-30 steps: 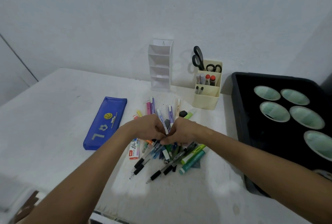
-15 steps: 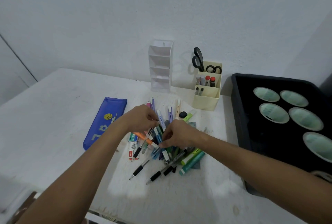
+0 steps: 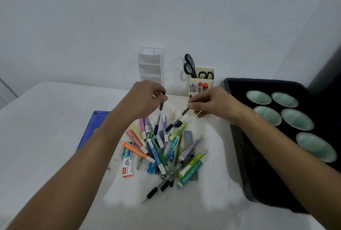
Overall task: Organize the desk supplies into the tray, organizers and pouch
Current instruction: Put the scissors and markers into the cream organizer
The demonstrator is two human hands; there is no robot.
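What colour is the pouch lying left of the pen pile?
Blue; the pouch shows only in the head view, partly behind the left forearm.

- White desk.
- Blue pouch at left.
- Pen and highlighter pile at centre.
- Staple boxes beside pile.
- White organizer and cream organizer at the wall.
- Black tray at right.

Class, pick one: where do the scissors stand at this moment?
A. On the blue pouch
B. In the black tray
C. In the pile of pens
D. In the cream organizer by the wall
D: the scissors stand handles-up in the rear compartment of the cream organizer, which is against the wall, left of the black tray.
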